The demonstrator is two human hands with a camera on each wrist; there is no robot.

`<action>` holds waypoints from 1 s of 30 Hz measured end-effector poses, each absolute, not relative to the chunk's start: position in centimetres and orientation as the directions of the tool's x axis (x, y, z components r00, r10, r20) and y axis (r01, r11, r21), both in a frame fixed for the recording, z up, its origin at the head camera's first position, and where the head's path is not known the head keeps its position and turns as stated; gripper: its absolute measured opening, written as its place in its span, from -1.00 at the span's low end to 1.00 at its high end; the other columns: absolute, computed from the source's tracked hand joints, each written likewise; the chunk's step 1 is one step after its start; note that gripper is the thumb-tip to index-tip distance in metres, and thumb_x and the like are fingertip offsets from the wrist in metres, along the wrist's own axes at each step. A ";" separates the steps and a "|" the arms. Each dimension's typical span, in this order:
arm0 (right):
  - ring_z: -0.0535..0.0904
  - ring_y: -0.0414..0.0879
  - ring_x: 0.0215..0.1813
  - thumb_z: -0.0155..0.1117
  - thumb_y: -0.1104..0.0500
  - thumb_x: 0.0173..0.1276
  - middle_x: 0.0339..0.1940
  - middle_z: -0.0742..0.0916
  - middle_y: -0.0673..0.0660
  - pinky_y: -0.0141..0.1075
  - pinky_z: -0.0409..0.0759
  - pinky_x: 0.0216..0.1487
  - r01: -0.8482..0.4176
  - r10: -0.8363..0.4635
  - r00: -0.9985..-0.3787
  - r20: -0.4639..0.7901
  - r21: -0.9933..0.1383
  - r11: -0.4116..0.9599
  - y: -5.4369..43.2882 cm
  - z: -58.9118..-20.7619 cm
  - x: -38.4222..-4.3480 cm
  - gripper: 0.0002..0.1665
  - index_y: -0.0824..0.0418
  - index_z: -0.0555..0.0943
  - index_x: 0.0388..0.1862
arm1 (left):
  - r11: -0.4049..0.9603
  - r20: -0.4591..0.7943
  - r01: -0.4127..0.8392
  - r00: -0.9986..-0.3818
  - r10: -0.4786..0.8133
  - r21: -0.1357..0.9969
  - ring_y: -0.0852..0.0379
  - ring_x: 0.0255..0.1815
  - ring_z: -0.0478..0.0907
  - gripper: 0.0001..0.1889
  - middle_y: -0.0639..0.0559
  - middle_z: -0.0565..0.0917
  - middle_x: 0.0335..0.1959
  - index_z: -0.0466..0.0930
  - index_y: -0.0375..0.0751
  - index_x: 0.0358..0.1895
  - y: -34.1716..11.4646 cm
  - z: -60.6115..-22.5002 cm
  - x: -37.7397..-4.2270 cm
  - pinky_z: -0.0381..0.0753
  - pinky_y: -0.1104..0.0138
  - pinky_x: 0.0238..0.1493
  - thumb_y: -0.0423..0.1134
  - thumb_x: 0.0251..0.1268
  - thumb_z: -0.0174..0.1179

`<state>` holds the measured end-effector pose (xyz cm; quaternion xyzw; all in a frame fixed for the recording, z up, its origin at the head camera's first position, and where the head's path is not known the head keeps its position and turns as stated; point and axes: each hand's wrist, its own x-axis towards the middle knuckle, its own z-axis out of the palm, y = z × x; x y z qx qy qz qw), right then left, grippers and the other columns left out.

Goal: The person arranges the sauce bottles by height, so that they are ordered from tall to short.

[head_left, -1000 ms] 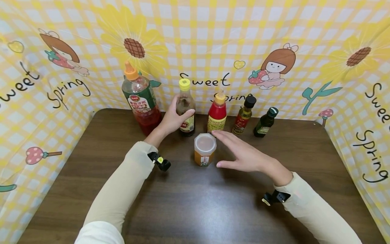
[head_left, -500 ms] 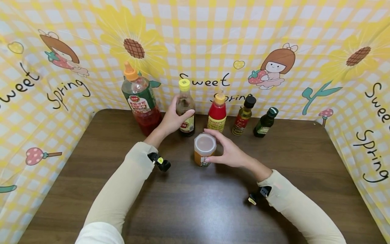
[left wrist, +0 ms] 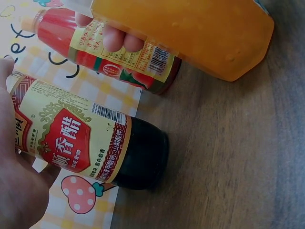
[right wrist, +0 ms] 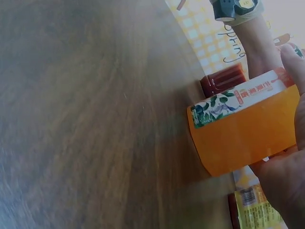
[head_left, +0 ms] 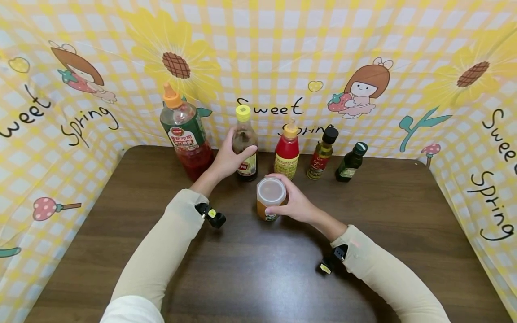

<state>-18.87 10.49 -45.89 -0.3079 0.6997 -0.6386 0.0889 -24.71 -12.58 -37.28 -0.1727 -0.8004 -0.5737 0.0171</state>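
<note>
My left hand [head_left: 227,162] grips a vinegar bottle [head_left: 243,134] with a yellow cap, which stands upright on the table. Its cream and red label [left wrist: 71,136] faces the left wrist camera. An octagonal jar [head_left: 271,190] with a translucent lid and orange contents is held by my right hand [head_left: 298,202], thumb on the near side and fingers behind. In the right wrist view the jar [right wrist: 248,133] shows a white label with leaves. Whether its base touches the table, I cannot tell. Close behind the jar stands a red ketchup bottle [head_left: 286,150] with an orange-yellow cap.
A large sauce bottle [head_left: 183,134] with an orange nozzle stands left of the vinegar. To the right are an oil bottle [head_left: 321,157] with a black cap and a small dark green bottle [head_left: 351,165]. The brown table [head_left: 250,269] meets a checked cloth backdrop [head_left: 258,54].
My right hand has moved left from beside the jar and closed its fingers and thumb around it. The left hand keeps its hold on the vinegar bottle.
</note>
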 end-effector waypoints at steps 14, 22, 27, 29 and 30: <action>0.54 0.02 0.20 0.57 0.47 0.07 0.23 0.61 0.25 -0.16 0.45 0.29 -0.338 -0.503 -0.816 0.283 -0.941 0.018 10.3 -45.7 -18.4 -0.10 0.36 0.37 0.39 | 0.285 0.216 0.288 -0.942 0.258 0.914 -0.16 0.45 0.26 -0.35 -0.30 0.36 0.36 0.15 -0.34 0.47 -12.6 -37.2 -24.6 0.17 -0.02 0.49 -0.26 0.46 0.26; 0.52 0.02 0.20 0.60 0.42 0.06 0.21 0.61 0.24 -0.14 0.47 0.26 -0.361 -0.513 -0.807 0.293 -0.932 0.036 10.7 -45.2 -18.3 -0.12 0.33 0.41 0.37 | 0.274 0.231 0.305 -0.935 0.271 0.912 -0.16 0.43 0.28 -0.36 -0.30 0.39 0.33 0.16 -0.33 0.46 -12.6 -37.3 -24.9 0.19 -0.03 0.47 -0.27 0.46 0.25; 0.51 0.03 0.22 0.62 0.39 0.06 0.22 0.61 0.25 -0.15 0.45 0.28 -0.374 -0.521 -0.797 0.305 -0.927 0.029 11.3 -44.4 -17.9 -0.11 0.33 0.41 0.37 | 0.263 0.233 0.304 -0.934 0.270 0.916 -0.16 0.43 0.29 -0.37 -0.30 0.39 0.33 0.17 -0.33 0.46 -12.7 -37.4 -25.0 0.19 -0.03 0.48 -0.28 0.46 0.25; 0.50 0.03 0.23 0.62 0.40 0.06 0.24 0.60 0.26 -0.17 0.45 0.29 -0.374 -0.528 -0.792 0.307 -0.927 0.023 11.8 -44.1 -17.7 -0.11 0.33 0.40 0.37 | 0.266 0.227 0.298 -0.937 0.267 0.917 -0.15 0.44 0.27 -0.36 -0.29 0.38 0.34 0.16 -0.32 0.46 -12.8 -37.5 -25.0 0.18 -0.03 0.49 -0.28 0.46 0.25; 0.50 0.02 0.23 0.62 0.41 0.05 0.24 0.59 0.27 -0.18 0.45 0.29 -0.375 -0.529 -0.791 0.308 -0.927 0.022 12.1 -43.9 -17.6 -0.11 0.34 0.40 0.37 | 0.268 0.223 0.294 -0.938 0.266 0.918 -0.15 0.45 0.26 -0.36 -0.29 0.38 0.35 0.16 -0.32 0.46 -12.8 -37.6 -25.0 0.17 -0.03 0.49 -0.27 0.46 0.25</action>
